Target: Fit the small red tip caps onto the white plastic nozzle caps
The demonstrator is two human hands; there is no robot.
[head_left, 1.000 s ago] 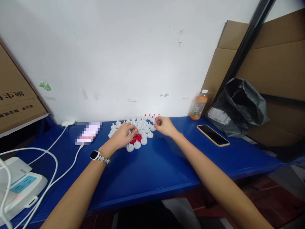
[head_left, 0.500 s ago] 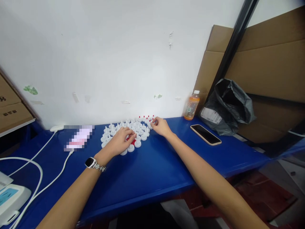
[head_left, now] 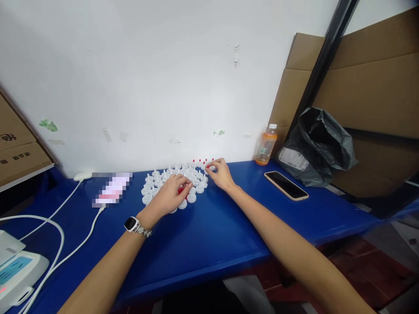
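A cluster of small white nozzle caps [head_left: 157, 179] stands on the blue table [head_left: 209, 235] near the wall, a few at the back right topped with red tips [head_left: 200, 161]. A small heap of red tips [head_left: 180, 191] lies among them. My left hand [head_left: 172, 195], with a watch on the wrist, rests over that heap, fingers curled in a pinch on the red tips. My right hand [head_left: 221, 173] is at the cluster's right edge, its fingers pinched on a white cap with a red tip.
A phone [head_left: 286, 185] lies face up to the right, with an orange drink bottle [head_left: 266, 150] and a black plastic bag [head_left: 319, 146] behind it. Cardboard boxes stand at both sides. White cables [head_left: 70, 248] and a white device [head_left: 19, 272] occupy the left.
The camera view shifted slightly. Both hands stay at the cap cluster, the left fingers working over the red heap and the right fingers at the red-tipped caps.
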